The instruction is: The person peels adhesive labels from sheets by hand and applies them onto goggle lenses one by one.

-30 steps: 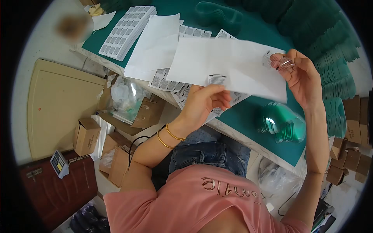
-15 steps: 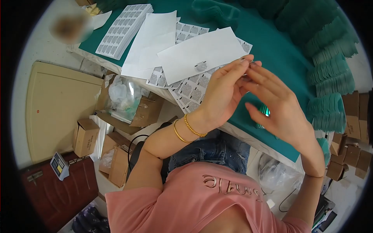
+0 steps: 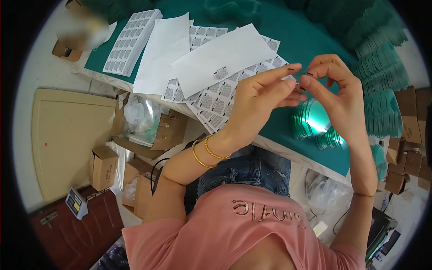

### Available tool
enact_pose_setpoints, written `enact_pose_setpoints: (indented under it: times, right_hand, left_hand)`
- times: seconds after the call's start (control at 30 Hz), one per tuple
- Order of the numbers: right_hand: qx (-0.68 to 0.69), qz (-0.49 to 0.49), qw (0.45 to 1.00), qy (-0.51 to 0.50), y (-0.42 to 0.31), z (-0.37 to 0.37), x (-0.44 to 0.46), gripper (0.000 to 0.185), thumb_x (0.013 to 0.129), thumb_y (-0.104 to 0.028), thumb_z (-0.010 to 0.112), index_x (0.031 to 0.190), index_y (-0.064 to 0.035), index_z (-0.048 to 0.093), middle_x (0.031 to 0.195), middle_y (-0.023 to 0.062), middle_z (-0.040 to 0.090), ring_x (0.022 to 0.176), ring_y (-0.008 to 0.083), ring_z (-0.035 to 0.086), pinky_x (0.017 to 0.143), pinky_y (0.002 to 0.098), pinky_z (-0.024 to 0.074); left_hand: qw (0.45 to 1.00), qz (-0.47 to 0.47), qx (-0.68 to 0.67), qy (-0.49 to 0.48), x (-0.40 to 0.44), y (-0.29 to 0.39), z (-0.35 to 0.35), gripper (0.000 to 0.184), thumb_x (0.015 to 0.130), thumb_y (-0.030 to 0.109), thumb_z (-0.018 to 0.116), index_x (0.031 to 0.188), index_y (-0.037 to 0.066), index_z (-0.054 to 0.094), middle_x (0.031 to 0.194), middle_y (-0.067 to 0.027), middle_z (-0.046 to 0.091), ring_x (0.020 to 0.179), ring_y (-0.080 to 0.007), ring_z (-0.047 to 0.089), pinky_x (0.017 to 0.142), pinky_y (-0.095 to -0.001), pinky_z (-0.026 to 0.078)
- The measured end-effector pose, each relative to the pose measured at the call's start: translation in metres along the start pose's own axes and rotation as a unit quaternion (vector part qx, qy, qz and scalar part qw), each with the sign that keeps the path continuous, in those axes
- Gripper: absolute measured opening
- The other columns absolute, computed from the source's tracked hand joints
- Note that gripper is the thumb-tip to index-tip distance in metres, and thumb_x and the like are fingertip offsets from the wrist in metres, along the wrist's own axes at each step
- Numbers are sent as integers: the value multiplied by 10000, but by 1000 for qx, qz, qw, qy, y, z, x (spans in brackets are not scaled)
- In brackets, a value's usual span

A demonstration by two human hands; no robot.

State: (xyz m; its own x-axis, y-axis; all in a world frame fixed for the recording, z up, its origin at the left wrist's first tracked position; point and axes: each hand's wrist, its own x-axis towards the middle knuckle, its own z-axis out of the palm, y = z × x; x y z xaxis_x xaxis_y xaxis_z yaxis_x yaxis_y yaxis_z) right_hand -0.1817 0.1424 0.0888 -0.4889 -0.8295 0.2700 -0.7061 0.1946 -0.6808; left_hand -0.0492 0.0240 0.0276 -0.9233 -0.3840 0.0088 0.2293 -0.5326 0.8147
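My left hand (image 3: 263, 96) and my right hand (image 3: 335, 85) meet above the green table (image 3: 288, 123), fingertips close together. Small transparent stickers with dark marks cling to fingertips of both hands. Thumb and fingers of each hand are pinched around them. Below the left hand's fingers lies a white backing sheet (image 3: 220, 54) with one printed sticker (image 3: 221, 72) on it. Printed label sheets (image 3: 216, 101) spread beneath that sheet. Under my right hand, shiny green curved plastic pieces (image 3: 308, 119) are stacked near the table's front edge.
A thick stack of printed sheets (image 3: 130, 42) and blank white sheets (image 3: 157, 58) lie at the left. Green plastic stacks (image 3: 384, 110) line the right side. An open carton (image 3: 168, 132) with plastic bags stands below the table, and a clear bag (image 3: 328, 191) lies on the floor.
The white backing sheet has been let go and lies on the label sheets. My hands came together over the table, then their fingertips drew slightly apart.
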Motion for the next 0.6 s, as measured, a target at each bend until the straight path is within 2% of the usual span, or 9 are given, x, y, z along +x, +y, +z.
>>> enact_pose_setpoints:
  times: [0.07,0.13,0.17,0.23,0.33,0.4,0.47,0.53,0.6]
  right_hand:
    - [34,25,999,0,5,-5,-2,186,782,-159,761,843,-9,669,876,39,589,830,135,557,697,259,424]
    - [39,59,997,-21,9,-11,-7,157,822,-132,741,864,3,672,798,5,602,776,68,555,644,223,418]
    - [38,67,997,-15,10,-13,-9,157,822,-132,741,864,3,672,798,5,602,776,68,555,644,223,418]
    - [139,97,985,-16,10,-16,-16,130,855,-105,718,851,15,669,745,-20,614,707,24,536,597,191,407]
    - [191,100,976,16,20,-26,-26,112,874,-76,698,836,23,663,739,-18,627,664,7,519,579,173,404]
    - [187,128,974,26,31,-41,-35,138,872,-108,707,829,17,665,706,-29,605,650,7,504,561,181,388]
    - [107,253,957,-90,44,-56,-46,169,871,-136,710,824,20,664,668,-30,575,619,13,472,524,198,356]
    - [76,282,953,-79,60,-59,-61,204,857,-161,716,808,30,663,633,-17,549,591,34,449,500,232,336]
    - [11,311,947,-74,71,-64,-76,222,841,-164,717,786,45,665,625,4,550,578,55,454,499,256,348]
  left_hand:
    - [1000,-9,7,-6,1,-1,3,353,991,142,522,1295,-37,537,1135,-164,658,998,-239,673,875,-314,545]
    - [1000,-22,14,-15,2,-4,5,339,983,133,536,1274,-39,557,1126,-162,663,983,-230,678,856,-303,549]
    - [999,-40,28,-17,4,-5,6,324,978,133,549,1250,-40,575,1110,-161,670,962,-222,683,832,-292,553]
    - [996,-68,43,-24,8,-10,7,297,968,150,577,1193,-42,614,1053,-160,690,905,-205,694,773,-267,558]
    - [992,-81,92,-43,13,-13,10,301,968,163,584,1185,-42,619,1030,-160,696,888,-198,696,753,-258,556]
    - [990,-69,110,-60,16,-17,13,289,966,164,589,1160,-45,635,1022,-158,700,869,-193,698,740,-252,551]
    - [978,-14,192,-77,18,-18,18,263,959,149,597,1125,-47,653,1016,-156,700,855,-187,698,740,-248,548]
    - [974,-18,203,-95,19,-20,22,227,946,128,616,1085,-42,675,1019,-136,703,876,-168,685,771,-241,535]
    - [941,8,308,-140,20,-24,25,199,934,107,629,1062,-34,687,1030,-104,705,883,-138,664,792,-239,521]
